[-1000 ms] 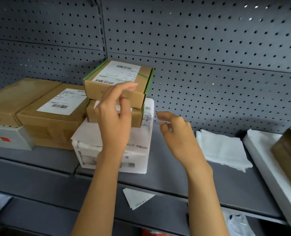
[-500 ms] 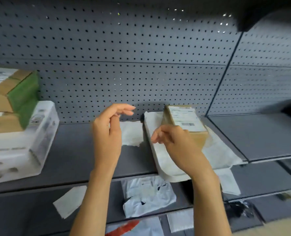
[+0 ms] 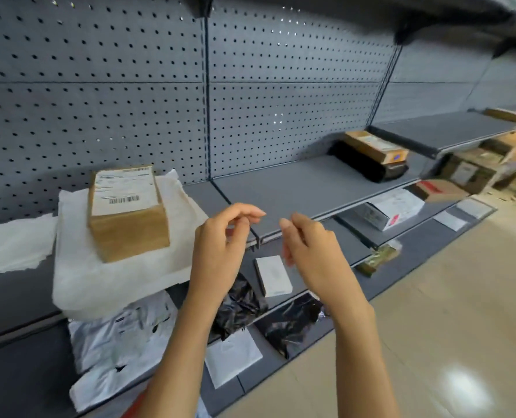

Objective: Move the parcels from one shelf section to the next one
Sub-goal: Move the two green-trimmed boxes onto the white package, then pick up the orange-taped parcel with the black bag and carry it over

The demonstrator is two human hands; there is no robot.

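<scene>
Two bare hands hover in the middle of the frame, in front of the shelf edge, and neither holds anything: the left hand [image 3: 220,251] has its fingers loosely curled with the thumb near the fingertips, and the right hand [image 3: 311,251] is likewise relaxed and half curled, the two close together but apart. At left of centre a brown cardboard box [image 3: 127,212] with a white shipping label and barcode on top lies on a white padded mailer [image 3: 106,282], which overhangs the front of the grey shelf [image 3: 296,188]. Another white mailer [image 3: 9,245] lies just beside it at the far left edge. The shelf section to the right of the upright divider is bare near the hands; farther toward the upper right a long cardboard box [image 3: 377,146] rests on a black parcel [image 3: 368,167]. On the lower shelf, below the hands, sits a small white box [image 3: 273,276], with black plastic bags [image 3: 241,306] beside it (one partly hidden by the left forearm) and a grey-white plastic mailer [image 3: 121,342] toward the lower left. A flat white envelope [image 3: 232,357] lies at the lowest level. Further right on the lower shelves lie a white labelled parcel [image 3: 392,209] and a brown box with red markings [image 3: 437,190]. Grey pegboard [image 3: 100,86] backs the shelving, and pale floor tiles [image 3: 446,327] fill the lower right.
</scene>
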